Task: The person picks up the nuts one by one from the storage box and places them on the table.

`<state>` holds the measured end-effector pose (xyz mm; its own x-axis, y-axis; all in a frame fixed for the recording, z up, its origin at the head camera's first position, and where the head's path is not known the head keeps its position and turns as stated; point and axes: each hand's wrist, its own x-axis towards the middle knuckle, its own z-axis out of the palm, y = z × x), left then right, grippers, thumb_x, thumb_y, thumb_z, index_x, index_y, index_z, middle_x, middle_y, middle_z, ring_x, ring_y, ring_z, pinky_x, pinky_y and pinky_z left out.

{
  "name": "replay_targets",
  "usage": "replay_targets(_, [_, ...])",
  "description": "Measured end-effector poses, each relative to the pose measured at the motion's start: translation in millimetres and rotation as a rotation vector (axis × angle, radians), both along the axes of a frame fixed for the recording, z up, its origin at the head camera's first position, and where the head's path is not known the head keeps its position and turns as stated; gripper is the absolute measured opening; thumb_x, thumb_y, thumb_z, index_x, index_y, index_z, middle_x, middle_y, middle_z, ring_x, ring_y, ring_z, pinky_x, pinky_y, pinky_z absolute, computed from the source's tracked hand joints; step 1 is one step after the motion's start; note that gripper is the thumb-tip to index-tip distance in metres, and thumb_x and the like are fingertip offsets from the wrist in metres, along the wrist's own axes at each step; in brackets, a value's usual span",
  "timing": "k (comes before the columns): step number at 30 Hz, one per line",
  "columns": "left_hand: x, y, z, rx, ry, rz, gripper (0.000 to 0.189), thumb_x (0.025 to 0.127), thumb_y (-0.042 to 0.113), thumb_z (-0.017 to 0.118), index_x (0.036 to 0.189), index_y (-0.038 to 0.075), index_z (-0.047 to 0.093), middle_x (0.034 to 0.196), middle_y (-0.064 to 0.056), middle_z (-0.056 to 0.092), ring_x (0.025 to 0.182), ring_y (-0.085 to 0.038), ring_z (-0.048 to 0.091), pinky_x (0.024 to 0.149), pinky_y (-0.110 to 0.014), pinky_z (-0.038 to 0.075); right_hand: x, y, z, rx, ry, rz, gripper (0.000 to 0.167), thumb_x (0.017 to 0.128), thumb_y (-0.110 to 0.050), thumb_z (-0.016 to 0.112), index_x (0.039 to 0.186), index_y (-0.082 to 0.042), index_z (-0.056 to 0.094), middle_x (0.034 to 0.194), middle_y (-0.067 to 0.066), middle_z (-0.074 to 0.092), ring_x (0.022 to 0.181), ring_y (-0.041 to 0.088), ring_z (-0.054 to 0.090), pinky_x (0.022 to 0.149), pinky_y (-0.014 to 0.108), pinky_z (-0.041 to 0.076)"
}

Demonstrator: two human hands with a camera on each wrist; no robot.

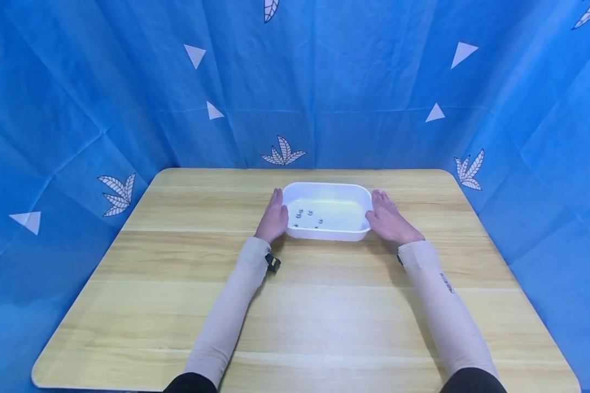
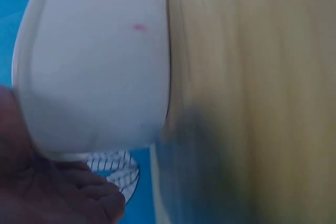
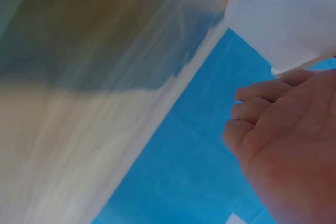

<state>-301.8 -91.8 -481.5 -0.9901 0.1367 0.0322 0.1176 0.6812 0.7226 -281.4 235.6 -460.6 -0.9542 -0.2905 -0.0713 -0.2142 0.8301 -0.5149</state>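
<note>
A white rectangular basin (image 1: 326, 234) with rounded corners is at the far middle of the table, between both hands. Several small shiny balls (image 1: 310, 213) lie inside it, mostly toward its left end. My left hand (image 1: 273, 215) grips the left end, thumb at the rim and fingers along the outside. At the opposite end my right hand (image 1: 390, 219) holds the rim in the same way. The left wrist view shows the basin's outer side wall (image 2: 100, 61) with a small red mark. Whether its base touches the table cannot be told.
The light wood-grain table (image 1: 324, 311) has rounded corners. A blue curtain (image 1: 364, 82) with white triangles and leaf prints surrounds its back and sides. A small black device (image 1: 272, 262) sits at the left wrist.
</note>
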Motion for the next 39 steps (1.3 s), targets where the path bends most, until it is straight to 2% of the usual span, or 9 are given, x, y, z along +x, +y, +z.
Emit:
replay_targets(6, [-1.4,-23.6,6.0,-0.164,0.037,-0.071,0.063,0.108,0.019,0.034,0.164,-0.003,0.012,0.175,-0.018,-0.001,0.164,-0.037,0.004,0.134,-0.049,0.009,-4.7,-14.2,-3.8,-0.039,0.007,0.012,0.07,0.106,-0.022,0.029,0.159,0.015,0.0,0.17,0.034,0.0,0.16,0.048,-0.002,0.132,0.057,0.002])
replay_targets(11, [-1.9,-45.0,7.4,-0.336,0.079,-0.096,0.065,0.106,0.023,0.034,0.163,-0.003,0.015,0.175,-0.019,-0.001,0.163,-0.04,0.001,0.133,-0.056,0.01,-9.0,-29.1,-6.3,-0.046,0.018,0.036,0.07,0.106,-0.021,0.031,0.159,0.016,0.003,0.17,0.034,0.004,0.16,0.049,0.0,0.132,0.058,0.005])
replay_targets(15, [-2.1,-59.8,9.9,-0.414,0.09,-0.113,0.066,0.106,0.024,0.033,0.163,-0.003,0.016,0.175,-0.019,-0.002,0.163,-0.041,-0.001,0.133,-0.058,0.007,-13.6,-40.8,-9.0,-0.048,0.026,0.041,0.071,0.106,-0.023,0.031,0.159,0.014,0.004,0.17,0.033,0.005,0.161,0.048,0.001,0.132,0.059,0.007])
replay_targets(22, [-1.8,-88.5,11.6,-0.448,0.046,-0.121,0.068,0.106,0.026,0.032,0.165,-0.001,0.01,0.175,-0.017,-0.005,0.164,-0.036,-0.007,0.133,-0.055,0.002,-18.7,-63.9,-10.7,-0.066,0.005,0.056,0.071,0.107,-0.026,0.029,0.161,0.011,0.001,0.172,0.029,0.002,0.161,0.046,-0.001,0.133,0.056,0.006])
replay_targets(29, [-2.2,-112.3,17.0,-0.469,0.041,-0.114,0.068,0.106,0.026,0.027,0.164,-0.004,0.007,0.175,-0.02,-0.006,0.163,-0.039,-0.007,0.133,-0.058,0.001,-21.6,-83.8,-10.9,-0.106,-0.017,0.092,0.073,0.11,-0.034,0.027,0.161,0.01,-0.001,0.173,0.027,0.0,0.162,0.044,-0.001,0.134,0.054,0.005])
replay_targets(35, [-1.5,-126.7,22.0,-0.495,0.044,-0.129,0.067,0.107,0.023,0.026,0.163,-0.005,0.004,0.174,-0.021,-0.004,0.163,-0.041,-0.007,0.132,-0.058,0.0,-17.7,-84.3,-2.6,-0.091,-0.058,0.096,0.084,0.109,-0.058,0.021,0.164,0.002,-0.002,0.175,0.018,-0.005,0.163,0.038,-0.006,0.134,0.051,0.003])
replay_targets(39, [-0.1,-131.9,27.4,-0.493,0.038,-0.134,0.067,0.107,0.022,0.026,0.163,-0.006,0.004,0.174,-0.022,-0.005,0.162,-0.042,-0.006,0.132,-0.059,0.0,-15.1,-73.6,6.7,-0.11,-0.056,0.077,0.086,0.108,-0.061,0.02,0.164,0.001,0.002,0.175,0.016,-0.003,0.163,0.035,-0.008,0.134,0.053,0.003])
